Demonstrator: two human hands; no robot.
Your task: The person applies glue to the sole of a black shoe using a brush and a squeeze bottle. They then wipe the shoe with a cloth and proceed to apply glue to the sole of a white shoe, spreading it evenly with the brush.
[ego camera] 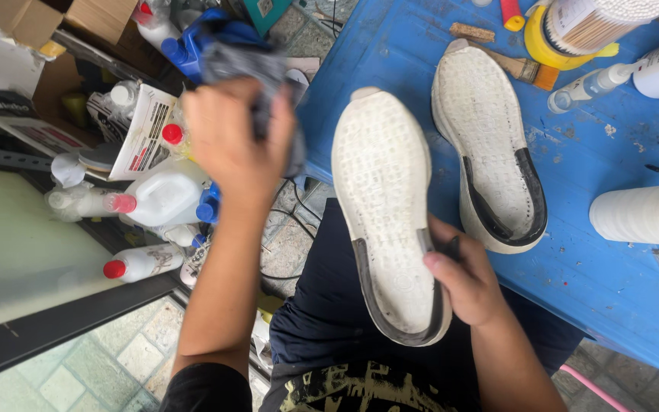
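The shoe sole (385,206) in the right hand (463,278) is showing off-white with a fine grid of tiny squares and a dark grey heel band, and the second sole (486,145) on the bright blue table (596,282) is wearing the same pattern with a black curved heel strip. The left hand (234,137) is gripping a grey cloth (257,65), while white bottles with red caps (143,263) are lying on the pale green tiled floor (108,366)
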